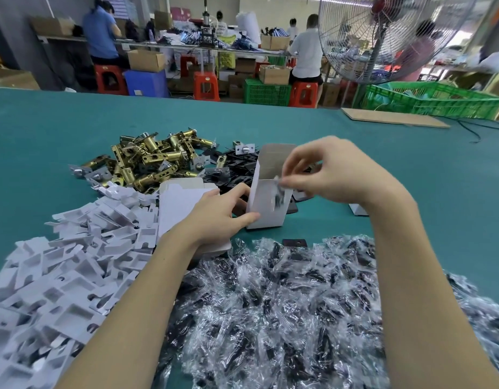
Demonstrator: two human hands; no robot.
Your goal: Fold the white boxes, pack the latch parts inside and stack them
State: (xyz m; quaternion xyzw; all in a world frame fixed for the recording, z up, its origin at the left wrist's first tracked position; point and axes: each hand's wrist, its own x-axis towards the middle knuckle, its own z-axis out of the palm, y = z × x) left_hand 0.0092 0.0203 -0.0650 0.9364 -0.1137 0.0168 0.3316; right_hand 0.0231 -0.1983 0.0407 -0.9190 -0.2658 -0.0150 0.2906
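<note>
The job looked barely begun — one white box [266,203] stood upright and folded near the middle of the teal counter [411,169], its top flap raised and its mouth open, and no finished stack showed anywhere in view. A few flat box blanks [183,203] lay just left of it, under the left forearm. Plenty waited: a heap of brass latch parts [150,161] farther back, black plates [239,167] beside them, white cardboard inserts [63,268] at the near left, and a large mound of plastic-wrapped bags [284,304] along the near edge.

The left hand [223,214] held the box at its lower left corner, thumb across the front face and fingers curled behind, steadying it. The right hand [324,169] hovered at the box's mouth, fingertips narrowed to a pinch on a small plastic-wrapped bag [279,192] that was blurred and partly inside the opening — apparently being dropped in. Closing the flap and stacking remained to be done.
</note>
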